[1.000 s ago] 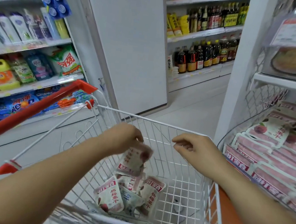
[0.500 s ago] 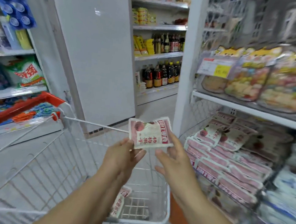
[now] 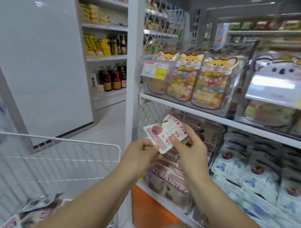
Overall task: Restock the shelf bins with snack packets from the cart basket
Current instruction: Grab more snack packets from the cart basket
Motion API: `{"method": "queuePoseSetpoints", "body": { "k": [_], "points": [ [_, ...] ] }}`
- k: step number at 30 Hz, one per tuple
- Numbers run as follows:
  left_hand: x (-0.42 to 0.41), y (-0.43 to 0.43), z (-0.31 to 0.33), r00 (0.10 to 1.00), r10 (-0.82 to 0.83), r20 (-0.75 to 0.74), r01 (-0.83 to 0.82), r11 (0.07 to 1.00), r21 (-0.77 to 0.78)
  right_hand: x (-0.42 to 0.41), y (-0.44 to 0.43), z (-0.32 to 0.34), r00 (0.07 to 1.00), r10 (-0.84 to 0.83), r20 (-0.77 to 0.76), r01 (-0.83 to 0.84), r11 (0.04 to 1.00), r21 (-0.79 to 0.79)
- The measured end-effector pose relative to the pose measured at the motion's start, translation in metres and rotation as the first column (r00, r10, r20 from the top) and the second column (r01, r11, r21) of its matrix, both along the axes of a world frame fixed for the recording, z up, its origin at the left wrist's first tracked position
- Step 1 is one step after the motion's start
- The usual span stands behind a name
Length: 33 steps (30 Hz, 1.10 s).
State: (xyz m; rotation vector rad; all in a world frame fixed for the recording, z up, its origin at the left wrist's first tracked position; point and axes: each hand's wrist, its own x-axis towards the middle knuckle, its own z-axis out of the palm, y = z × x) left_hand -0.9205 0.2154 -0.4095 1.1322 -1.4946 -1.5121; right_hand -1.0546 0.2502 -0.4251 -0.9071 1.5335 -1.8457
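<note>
A pink and white snack packet [image 3: 164,133] with a red fruit picture is held up in front of the lower shelf. My left hand [image 3: 140,155] pinches its lower left corner. My right hand [image 3: 191,151] grips its right side with thumb on the front. Behind it lies the shelf bin [image 3: 169,180] stacked with several matching pink packets. The white wire cart basket [image 3: 58,160] stands at lower left, with more packets [image 3: 33,211] at its bottom.
Blue and white packets [image 3: 261,176] fill the bin to the right. Candy bags with cat faces [image 3: 195,77] stand on the shelf above. A white shelf post [image 3: 131,75] rises left of the bins. Bottles [image 3: 112,77] line shelves behind a white panel.
Both hands carried the packet from above the cart to the right, toward the lower shelf bin. The view swung right, and the cart slid toward the left of the frame.
</note>
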Motion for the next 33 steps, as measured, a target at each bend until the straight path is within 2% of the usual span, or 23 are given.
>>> {"method": "queuePoseSetpoints", "body": {
  "k": [3,5,8,11,13,16,18,22,27,30,31,33],
  "points": [
    [-0.035,-0.018,-0.008,0.999,-0.043,0.033,0.043,0.999,-0.007,-0.041,0.001,0.003,0.990,-0.065,-0.126,0.075,0.994,0.076],
    [-0.060,-0.030,-0.014,1.000,-0.023,-0.013,0.024,0.999,0.044,-0.063,0.004,0.005,0.967,-0.084,-0.241,0.123,0.981,0.150],
    [-0.092,-0.045,-0.026,0.998,-0.068,0.006,0.068,0.998,0.003,-0.088,0.012,0.011,0.885,-0.021,-0.465,0.180,0.937,0.300],
    [-0.115,-0.055,-0.042,0.960,-0.179,0.218,0.211,0.968,-0.138,-0.111,0.011,0.010,0.790,0.095,-0.605,0.233,0.867,0.440],
    [-0.126,-0.058,-0.046,0.907,-0.186,0.377,0.284,0.932,-0.224,-0.125,0.004,0.008,0.770,0.135,-0.623,0.239,0.845,0.479],
    [-0.139,-0.064,-0.051,0.857,-0.132,0.498,0.324,0.889,-0.323,-0.137,-0.006,0.006,0.721,0.187,-0.667,0.286,0.797,0.532],
    [-0.144,-0.067,-0.054,0.834,-0.105,0.542,0.355,0.854,-0.381,-0.141,-0.010,0.004,0.674,0.218,-0.706,0.325,0.771,0.548],
    [-0.149,-0.069,-0.059,0.797,-0.047,0.602,0.390,0.802,-0.454,-0.147,-0.019,-0.002,0.677,0.231,-0.698,0.337,0.746,0.574],
    [-0.150,-0.066,-0.061,0.734,0.066,0.676,0.411,0.749,-0.519,-0.144,-0.029,-0.009,0.557,0.326,-0.764,0.472,0.633,0.614],
    [-0.151,-0.067,-0.063,0.643,0.247,0.725,0.441,0.654,-0.614,-0.138,-0.028,-0.006,0.536,0.299,-0.790,0.503,0.638,0.583],
    [-0.153,-0.068,-0.064,0.625,0.284,0.727,0.454,0.625,-0.634,-0.140,-0.028,-0.008,0.506,0.302,-0.808,0.510,0.650,0.563],
    [-0.155,-0.069,-0.068,0.630,0.256,0.733,0.475,0.620,-0.624,-0.141,-0.027,-0.011,0.409,0.332,-0.850,0.488,0.707,0.511]
  ]
}}
